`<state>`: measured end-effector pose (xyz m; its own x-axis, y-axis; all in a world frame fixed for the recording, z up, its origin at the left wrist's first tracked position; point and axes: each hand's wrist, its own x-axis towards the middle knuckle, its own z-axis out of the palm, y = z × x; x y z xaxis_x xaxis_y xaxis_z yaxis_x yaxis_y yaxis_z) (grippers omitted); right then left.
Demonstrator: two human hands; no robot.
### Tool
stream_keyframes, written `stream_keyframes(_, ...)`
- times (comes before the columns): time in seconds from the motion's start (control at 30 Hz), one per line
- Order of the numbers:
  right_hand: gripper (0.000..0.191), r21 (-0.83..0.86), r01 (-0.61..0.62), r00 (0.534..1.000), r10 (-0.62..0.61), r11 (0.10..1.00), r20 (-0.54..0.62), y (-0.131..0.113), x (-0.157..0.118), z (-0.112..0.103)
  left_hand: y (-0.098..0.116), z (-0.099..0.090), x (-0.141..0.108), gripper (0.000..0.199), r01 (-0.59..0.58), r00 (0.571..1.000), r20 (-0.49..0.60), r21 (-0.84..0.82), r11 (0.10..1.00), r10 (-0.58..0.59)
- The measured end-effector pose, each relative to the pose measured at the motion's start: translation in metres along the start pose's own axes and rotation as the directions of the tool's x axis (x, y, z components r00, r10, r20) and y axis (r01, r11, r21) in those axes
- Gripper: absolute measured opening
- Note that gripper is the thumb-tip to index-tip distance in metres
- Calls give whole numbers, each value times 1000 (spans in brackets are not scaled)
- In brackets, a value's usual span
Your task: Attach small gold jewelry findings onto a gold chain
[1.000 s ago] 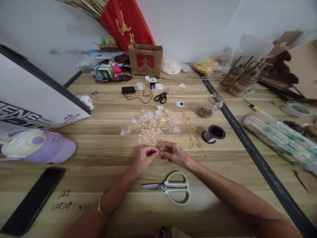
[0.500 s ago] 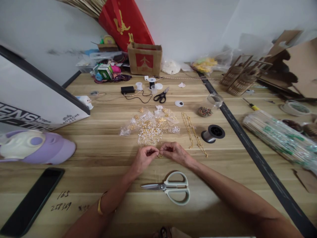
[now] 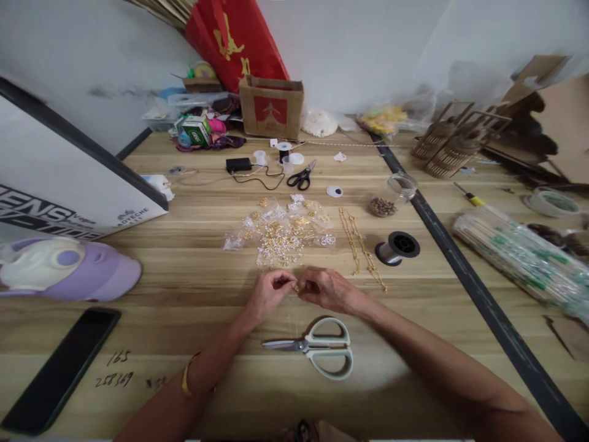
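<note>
My left hand (image 3: 271, 293) and my right hand (image 3: 326, 288) meet fingertip to fingertip above the wooden table. A small gold-coloured piece (image 3: 297, 289) shows between them, pinched by the left thumb and forefinger; its exact kind is too small to make out. The right fingers are curled in a pinch close beside it, and what they hold is hidden. Just beyond the hands lies a pile of clear and gold beads (image 3: 278, 245). Nearer to me, scissors with pale handles (image 3: 307, 347) lie with the blades pointing left. Gold chains (image 3: 361, 248) stretch out right of the pile.
A spool of thin wire (image 3: 396, 248) and a jar of mixed beads (image 3: 384, 205) stand to the right. Black scissors (image 3: 301, 176) lie farther back. On the left are a phone (image 3: 62, 371), a purple-and-white bottle (image 3: 69, 268) and a large white box (image 3: 69, 178). Bagged sticks (image 3: 519, 252) lie far right.
My right fingers have shifted slightly and curled in more, with the fingertips drawn back a little from the left. The gold piece shows more clearly at the left fingertips. The view has moved slightly.
</note>
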<state>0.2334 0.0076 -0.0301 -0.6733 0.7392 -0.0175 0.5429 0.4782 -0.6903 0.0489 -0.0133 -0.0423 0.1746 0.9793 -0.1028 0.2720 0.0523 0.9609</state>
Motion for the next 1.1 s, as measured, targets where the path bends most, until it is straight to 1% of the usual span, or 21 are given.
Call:
stream_keyframes(0.13, 9, -44, 19, 999, -21, 999, -45, -1, 0, 7, 0, 0, 0, 7, 1, 1000, 8, -3, 1000, -1)
stream_keyframes(0.27, 8, -46, 72, 996, -74, 996, -42, 1, 0, 9, 1, 0, 0, 7, 3, 1000, 8, 19, 1000, -3)
stream_keyframes(0.47, 9, -17, 61, 998, -62, 998, -24, 3, 1, 5, 0, 1, 0, 8, -4, 1000, 2, 49, 999, 4)
stream_keyframes(0.67, 11, 63, 31, 999, -28, 998, -42, 6, 4, 0, 1, 1, -1, 8, -57, 998, 3, 106, 993, 57)
stream_keyframes(0.77, 12, 105, 30, 998, -25, 994, -51, 8, 5, 0, 1, 0, -1, 10, -108, 994, 23, 138, 985, 105)
stream_keyframes(0.87, 12, 111, 42, 998, -36, 993, -55, 10, 5, 0, 0, -1, 0, 15, -146, 989, 57, 171, 974, 139)
stream_keyframes(1.0, 10, 105, 42, 997, -35, 994, -64, 12, 5, 0, 0, -2, 0, 18, -138, 988, 102, 198, 970, 119)
stream_keyframes(1.1, 9, 109, 52, 996, -45, 993, -73, 12, 5, 0, 0, -2, 1, 20, -129, 988, 117, 221, 967, 105)
